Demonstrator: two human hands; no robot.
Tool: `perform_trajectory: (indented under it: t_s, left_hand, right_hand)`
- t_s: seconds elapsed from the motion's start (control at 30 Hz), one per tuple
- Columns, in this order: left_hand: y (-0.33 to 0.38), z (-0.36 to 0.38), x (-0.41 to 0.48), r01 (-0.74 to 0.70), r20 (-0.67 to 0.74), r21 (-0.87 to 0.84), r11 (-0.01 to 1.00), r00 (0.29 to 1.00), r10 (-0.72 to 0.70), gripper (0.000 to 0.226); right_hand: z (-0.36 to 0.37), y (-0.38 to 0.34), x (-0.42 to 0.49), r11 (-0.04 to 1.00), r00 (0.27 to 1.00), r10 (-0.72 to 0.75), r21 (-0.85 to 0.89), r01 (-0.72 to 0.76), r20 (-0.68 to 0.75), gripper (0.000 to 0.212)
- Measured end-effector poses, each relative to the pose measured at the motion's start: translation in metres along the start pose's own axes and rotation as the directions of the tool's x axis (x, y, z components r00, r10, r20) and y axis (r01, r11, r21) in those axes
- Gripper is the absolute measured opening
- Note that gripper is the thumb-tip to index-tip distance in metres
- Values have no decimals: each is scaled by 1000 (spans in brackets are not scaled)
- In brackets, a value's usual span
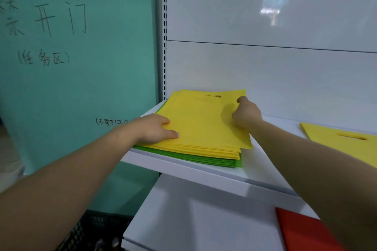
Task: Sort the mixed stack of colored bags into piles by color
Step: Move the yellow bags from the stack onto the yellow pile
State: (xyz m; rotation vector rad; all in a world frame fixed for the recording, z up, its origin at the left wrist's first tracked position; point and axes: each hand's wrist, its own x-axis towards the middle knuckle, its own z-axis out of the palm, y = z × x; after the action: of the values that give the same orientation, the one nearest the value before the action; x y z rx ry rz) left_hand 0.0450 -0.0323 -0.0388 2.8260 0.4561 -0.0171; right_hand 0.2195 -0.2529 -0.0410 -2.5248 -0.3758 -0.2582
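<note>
1. Left hand [155, 128]: visible fingers straight, pressed flat on stack [214, 155] at its left edge; other fingers hidden.
2. Right hand [246, 114]: fingers curled, pinching top bag [200, 122], which is yellow, near its right edge.
3. Stack: yellow bags over green, on shelf [183, 167]; top bag overhangs stack's right side.
4. Right of stack: a stretch of shelf surface, then lone bag [336, 142], yellow.
5. Below and right of stack: red bag [302, 230].

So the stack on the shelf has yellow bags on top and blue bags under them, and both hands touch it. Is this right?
Not fully. Under the yellow bags lie green bags, not blue ones; the head view shows it. The rest holds: they are stacked on the shelf, yellow on top, and the left hand and right hand both touch them.
</note>
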Motion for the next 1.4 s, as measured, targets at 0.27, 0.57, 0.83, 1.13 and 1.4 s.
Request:
perform_trajectory:
  t_s: [0.27,0.57,0.83,1.13,1.4]
  left_hand:
    - [6,-5,-6,-32,34,-133,991,999,37,89]
    - [50,-10,-14,-256,-210,-757,601,967,147,46]
    - [131,11,-35,-411,-276,-706,577,910,311,45]
    - [250,61,-54,-513,-299,-452,730,858,417,57]
    - [332,114,-61,-391,-215,-363,846,918,333,59]
  right_hand:
    - [-37,-2,-41,921,904,-265,189,340,-335,38]
    - [-113,12,-98,865,789,-40,374,335,-613,36]
    - [-170,65,-145,930,758,40,303,211,-651,35]
    - [-228,198,-144,992,848,121,104,-78,-516,41]
    - [-239,311,-116,993,936,117,56,-105,-332,41]
